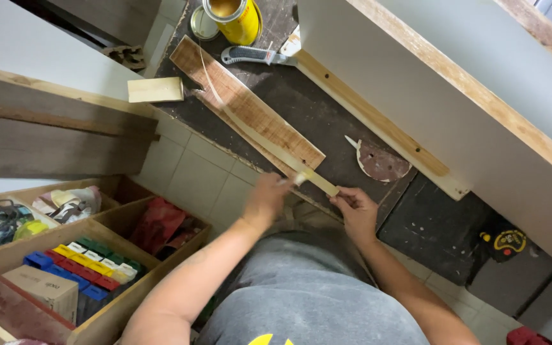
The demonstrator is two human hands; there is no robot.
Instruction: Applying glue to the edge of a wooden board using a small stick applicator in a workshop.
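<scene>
A long thin veneer strip [260, 139] lies along a brown wooden board [245, 105] on the dark worktop [301, 102]. My right hand [356, 209] pinches the near end of the strip at the table's front edge. My left hand [266, 198] is on the strip just beside it, holding a small tool whose kind I cannot tell. The strip's far end curls up near an open yellow can [236, 19].
A utility knife [253, 56] and a can lid [202, 24] lie near the can. A round sanding disc [383, 161] lies right of the board. A large white panel [455, 89] leans at right. Wooden boxes [91, 255] with coloured parts stand on the tiled floor at left.
</scene>
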